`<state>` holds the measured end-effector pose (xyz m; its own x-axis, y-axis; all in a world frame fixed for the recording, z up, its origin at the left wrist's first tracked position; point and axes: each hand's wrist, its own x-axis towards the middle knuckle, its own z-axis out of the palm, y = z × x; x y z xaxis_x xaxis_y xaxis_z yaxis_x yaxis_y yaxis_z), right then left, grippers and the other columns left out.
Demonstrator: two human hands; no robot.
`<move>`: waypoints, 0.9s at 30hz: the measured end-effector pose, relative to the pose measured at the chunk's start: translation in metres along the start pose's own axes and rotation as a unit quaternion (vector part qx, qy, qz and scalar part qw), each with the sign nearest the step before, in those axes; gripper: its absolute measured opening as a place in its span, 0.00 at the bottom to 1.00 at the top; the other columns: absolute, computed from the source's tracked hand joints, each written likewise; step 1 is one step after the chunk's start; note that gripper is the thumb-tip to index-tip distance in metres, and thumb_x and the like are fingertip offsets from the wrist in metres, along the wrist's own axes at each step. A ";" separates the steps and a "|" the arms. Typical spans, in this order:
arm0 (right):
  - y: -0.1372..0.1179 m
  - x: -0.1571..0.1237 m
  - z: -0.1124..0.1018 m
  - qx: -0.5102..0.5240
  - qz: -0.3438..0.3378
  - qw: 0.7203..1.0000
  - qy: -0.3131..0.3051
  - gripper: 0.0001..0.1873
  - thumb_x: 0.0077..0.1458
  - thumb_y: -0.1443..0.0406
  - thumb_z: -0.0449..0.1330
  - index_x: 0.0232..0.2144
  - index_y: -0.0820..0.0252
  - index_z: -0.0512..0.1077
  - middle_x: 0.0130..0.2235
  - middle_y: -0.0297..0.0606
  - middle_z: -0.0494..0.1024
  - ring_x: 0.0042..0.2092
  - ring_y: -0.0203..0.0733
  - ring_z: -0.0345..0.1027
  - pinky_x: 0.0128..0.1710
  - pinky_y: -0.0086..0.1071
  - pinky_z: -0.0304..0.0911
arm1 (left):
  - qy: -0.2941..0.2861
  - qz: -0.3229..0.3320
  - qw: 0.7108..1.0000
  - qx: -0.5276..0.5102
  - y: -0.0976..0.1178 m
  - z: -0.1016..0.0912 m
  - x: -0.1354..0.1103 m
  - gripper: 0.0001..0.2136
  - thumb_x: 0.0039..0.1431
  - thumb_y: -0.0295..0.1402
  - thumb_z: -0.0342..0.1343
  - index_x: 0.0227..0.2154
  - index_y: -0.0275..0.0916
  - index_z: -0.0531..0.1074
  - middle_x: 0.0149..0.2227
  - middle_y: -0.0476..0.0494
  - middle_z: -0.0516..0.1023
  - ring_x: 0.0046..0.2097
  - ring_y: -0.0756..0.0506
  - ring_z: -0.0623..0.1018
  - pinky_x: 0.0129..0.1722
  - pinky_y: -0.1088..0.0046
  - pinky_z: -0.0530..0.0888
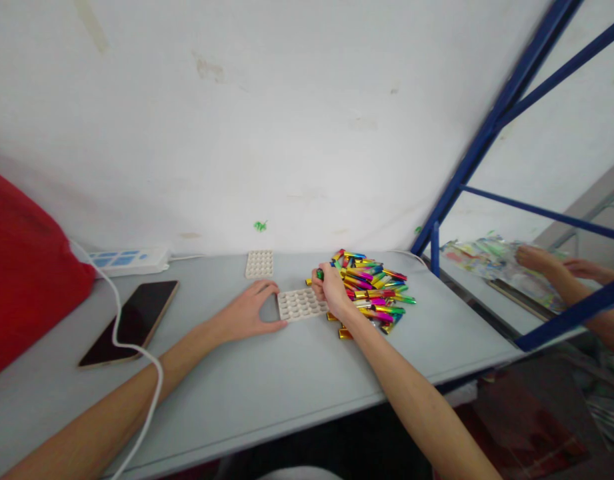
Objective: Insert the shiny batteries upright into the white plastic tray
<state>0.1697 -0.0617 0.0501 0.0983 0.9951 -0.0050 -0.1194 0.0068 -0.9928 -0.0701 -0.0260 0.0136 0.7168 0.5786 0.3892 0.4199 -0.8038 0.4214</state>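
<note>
A white tray with round holes (301,304) lies on the grey table (267,373). My left hand (249,310) rests at its left edge, thumb and fingers spread and touching the tray's side. My right hand (331,288) is closed in a pinch on a small green battery (319,274), just above the tray's right end. A heap of colourful shiny batteries (374,290) lies right beside that hand. A second holed tray (259,264) sits farther back near the wall.
A dark phone (131,321) lies at the left with a white cable (121,313) over it, by a white power strip (129,261) and a red bag (21,280). A blue metal frame (491,127) stands at right; beyond it another person's hands (547,261) work.
</note>
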 end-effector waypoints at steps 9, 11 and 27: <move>0.001 -0.002 0.000 -0.014 0.014 1.000 -0.003 0.26 0.66 0.54 0.49 0.17 0.52 0.51 0.17 0.23 0.46 0.20 0.30 0.32 0.17 0.25 0.32 | 0.000 0.001 1.000 0.010 -0.003 0.001 0.000 0.25 0.57 0.51 0.68 0.52 0.44 0.72 0.57 0.38 0.76 0.61 0.33 0.76 0.65 0.52 0.73; 0.001 -0.002 -0.001 -0.015 0.016 1.000 -0.004 0.26 0.66 0.54 0.49 0.17 0.52 0.51 0.17 0.23 0.46 0.19 0.30 0.32 0.16 0.25 0.32 | -0.001 0.000 1.000 0.009 -0.004 0.001 0.000 0.26 0.57 0.52 0.68 0.52 0.44 0.72 0.58 0.37 0.76 0.61 0.33 0.76 0.66 0.51 0.73; 0.020 0.008 0.002 -0.040 -0.103 0.993 -0.034 0.31 0.67 0.38 0.53 0.40 0.58 0.76 0.25 0.27 0.65 0.23 0.33 0.57 0.24 0.28 0.55 | -0.002 -0.005 1.000 0.004 0.002 -0.001 0.001 0.26 0.56 0.52 0.69 0.50 0.43 0.72 0.55 0.38 0.76 0.60 0.33 0.76 0.64 0.53 0.73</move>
<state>0.1659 -0.0532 0.0303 0.0446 0.9778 0.2050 -0.0240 0.2062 -0.9782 -0.0694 -0.0274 0.0160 0.7148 0.5861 0.3815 0.4311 -0.7988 0.4195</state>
